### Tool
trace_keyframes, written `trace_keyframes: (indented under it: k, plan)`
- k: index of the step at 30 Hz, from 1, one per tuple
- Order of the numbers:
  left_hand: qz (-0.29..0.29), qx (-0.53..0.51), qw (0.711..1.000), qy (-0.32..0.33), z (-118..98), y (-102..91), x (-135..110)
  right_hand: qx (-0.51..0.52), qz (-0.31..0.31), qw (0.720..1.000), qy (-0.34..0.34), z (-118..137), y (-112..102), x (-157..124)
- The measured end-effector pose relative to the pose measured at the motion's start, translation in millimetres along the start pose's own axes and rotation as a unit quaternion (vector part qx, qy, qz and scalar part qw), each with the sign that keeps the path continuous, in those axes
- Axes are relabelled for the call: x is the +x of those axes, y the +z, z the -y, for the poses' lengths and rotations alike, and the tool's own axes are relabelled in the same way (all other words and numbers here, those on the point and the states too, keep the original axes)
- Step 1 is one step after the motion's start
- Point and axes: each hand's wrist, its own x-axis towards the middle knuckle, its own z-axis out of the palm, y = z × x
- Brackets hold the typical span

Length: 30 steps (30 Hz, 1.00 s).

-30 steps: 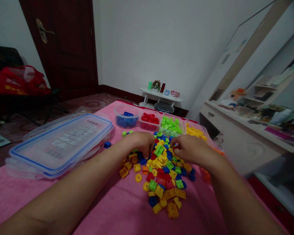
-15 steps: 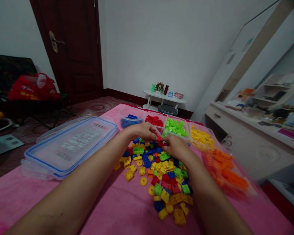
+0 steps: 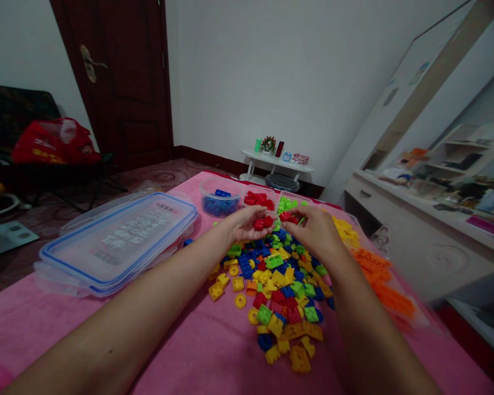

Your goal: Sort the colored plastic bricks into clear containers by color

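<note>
My left hand [image 3: 248,224] is turned palm up above the far part of a mixed pile of toy bricks [image 3: 278,263], with red bricks [image 3: 263,223] held in its curled fingers. Facing it, my right hand [image 3: 313,224] pinches another red brick [image 3: 287,218] between thumb and fingers. Just beyond the hands stand a clear tub of red bricks [image 3: 258,198] and a tub of green bricks [image 3: 287,204], the latter partly covered by my right hand. A round tub of blue bricks [image 3: 220,202] is to the left of them.
Yellow bricks [image 3: 346,230] and orange bricks [image 3: 381,280] lie in containers to the right, beside my right forearm. Stacked clear lids with blue rims [image 3: 119,241] rest on the pink cloth [image 3: 181,345] at left. A low white table [image 3: 271,160] stands by the wall.
Both hands have risen off the pile and moved apart. The left has turned palm up, showing red bricks in it; the right has lifted a red brick.
</note>
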Motion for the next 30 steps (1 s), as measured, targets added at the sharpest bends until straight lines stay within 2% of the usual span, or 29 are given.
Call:
trace_keyframes:
  k: [2, 4, 9, 14, 17, 20, 22, 25, 27, 30]
  plan:
    - [0.023, -0.058, 0.998, -0.019, 3.4, 4.7, -0.7, 0.068, -0.064, 0.995, -0.036, 5.5, 2.6, 0.2]
    - [0.045, -0.094, 0.994, -0.038, 6.1, 9.3, -1.7, 0.121, -0.101, 0.986, -0.058, 9.9, 9.2, -0.2]
    - [0.037, -0.124, 0.991, -0.042, 9.5, 12.8, -0.2, 0.211, -0.106, 0.97, -0.064, 10.8, 23.0, -0.6]
    - [0.092, -0.133, 0.984, -0.08, 13.2, 5.2, 1.9, 0.241, -0.169, 0.954, -0.059, 5.6, 15.3, -0.2]
    - [0.085, -0.099, 0.989, -0.063, 10.4, 1.2, 5.0, 0.258, -0.194, 0.946, -0.04, 2.4, 5.2, -0.3]
    - [0.035, -0.039, 0.998, -0.017, -5.8, 1.5, 19.1, 0.282, -0.2, 0.938, -0.014, -0.5, -2.2, -0.1]
    - [-0.042, 0.005, 0.999, 0.029, -24.7, 4.4, 34.7, 0.296, -0.199, 0.934, -0.003, -1.8, -4.4, 0.1]
    - [-0.146, 0.075, 0.981, 0.102, -56.5, 9.6, 56.9, 0.293, -0.189, 0.937, -0.001, -1.2, -1.1, -0.6]
    - [-0.2, 0.185, 0.952, 0.143, -73.0, 11.7, 64.3, 0.275, -0.165, 0.947, -0.01, 3.9, 7.0, -3.6]
    - [-0.211, 0.352, 0.886, 0.215, -82.5, 13.5, 61.3, 0.243, -0.079, 0.965, -0.06, 24.3, 27.0, -15.0]
